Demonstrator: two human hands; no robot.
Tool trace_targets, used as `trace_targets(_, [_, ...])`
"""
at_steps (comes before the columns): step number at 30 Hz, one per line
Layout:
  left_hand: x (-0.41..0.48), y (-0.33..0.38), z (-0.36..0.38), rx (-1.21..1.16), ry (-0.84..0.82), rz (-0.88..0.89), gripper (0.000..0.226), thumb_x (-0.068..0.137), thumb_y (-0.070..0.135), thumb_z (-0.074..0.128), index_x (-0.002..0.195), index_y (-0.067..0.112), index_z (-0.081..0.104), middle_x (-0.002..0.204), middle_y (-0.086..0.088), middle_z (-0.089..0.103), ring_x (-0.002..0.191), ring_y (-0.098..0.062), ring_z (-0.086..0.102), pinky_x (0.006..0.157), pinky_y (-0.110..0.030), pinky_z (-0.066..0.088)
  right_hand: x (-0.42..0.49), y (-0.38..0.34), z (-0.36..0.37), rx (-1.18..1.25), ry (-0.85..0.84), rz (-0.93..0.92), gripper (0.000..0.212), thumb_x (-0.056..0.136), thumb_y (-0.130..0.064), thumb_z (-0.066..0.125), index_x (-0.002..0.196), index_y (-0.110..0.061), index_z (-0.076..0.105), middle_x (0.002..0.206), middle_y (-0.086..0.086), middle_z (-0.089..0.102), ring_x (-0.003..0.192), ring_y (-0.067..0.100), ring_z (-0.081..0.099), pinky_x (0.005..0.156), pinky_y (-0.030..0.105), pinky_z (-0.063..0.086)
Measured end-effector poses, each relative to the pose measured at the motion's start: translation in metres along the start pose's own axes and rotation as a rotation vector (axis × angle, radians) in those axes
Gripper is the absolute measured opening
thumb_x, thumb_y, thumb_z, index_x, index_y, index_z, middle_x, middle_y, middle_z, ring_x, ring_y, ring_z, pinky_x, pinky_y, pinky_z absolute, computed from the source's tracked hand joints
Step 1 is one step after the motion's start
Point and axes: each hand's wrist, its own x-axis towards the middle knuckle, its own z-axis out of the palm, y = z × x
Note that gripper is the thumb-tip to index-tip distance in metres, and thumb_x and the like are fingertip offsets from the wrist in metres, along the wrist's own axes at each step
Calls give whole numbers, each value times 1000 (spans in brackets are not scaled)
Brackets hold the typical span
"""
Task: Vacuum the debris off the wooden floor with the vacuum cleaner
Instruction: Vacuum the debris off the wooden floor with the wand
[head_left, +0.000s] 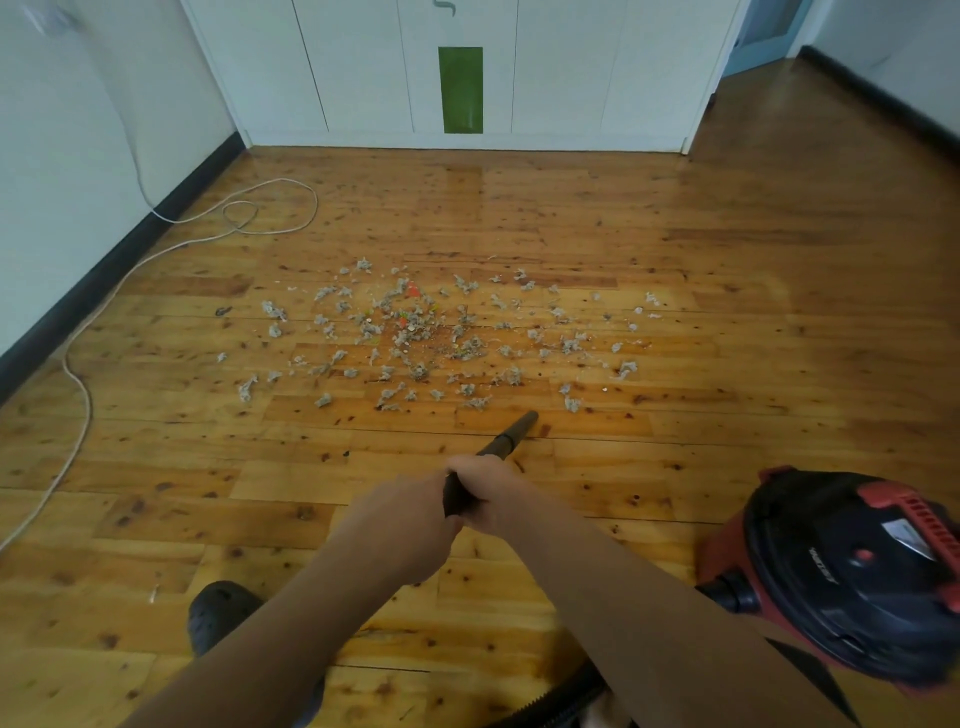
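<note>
Grey fluff and small crumbs of debris (426, 338) lie scattered over the middle of the wooden floor (675, 260). A dark vacuum tube (511, 434) points forward, and its open end sits just short of the nearest clumps. My left hand (410, 512) and my right hand (491, 496) both grip the tube's near end, side by side. The red and black vacuum cleaner body (852, 577) stands on the floor at my lower right, and its black hose (566, 696) runs beneath my right arm.
A white cord (83, 400) snakes along the floor on the left and loops near the dark skirting. White cupboard doors with a green panel (460, 89) close off the far side. My dark shoe (221, 610) shows at the bottom left.
</note>
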Motion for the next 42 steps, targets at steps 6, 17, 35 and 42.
trace_targets(6, [4,7,5,-17,2,24,16,102,33,46,113,23,52,77,10,49,62,-6,49,54,-20,39,-5,-1,-11,45,-10,8,17,97,-4,49,113,-5,44,94,14,53,75,25,56,58,34,50])
trace_targets(17, [16,27,4,6,-45,61,9,102,34,45,102,26,48,80,7,55,64,-9,52,54,-20,40,-2,-3,-36,50,34,7,32,97,-7,50,129,-6,45,92,12,54,73,24,57,55,33,49])
trace_targets(35, [44,39,1,-63,-174,115,18,100,23,46,117,21,51,97,-1,63,72,-15,56,63,-26,48,4,-26,-55,61,97,53,12,101,-14,49,110,-7,47,92,11,57,79,27,58,82,38,53])
trace_targets(42, [57,42,-8,-311,-341,141,36,94,17,55,126,26,42,96,-8,61,60,-18,60,52,-27,50,8,-36,-73,156,174,52,15,100,-11,49,113,-6,45,106,15,57,91,29,59,90,41,55])
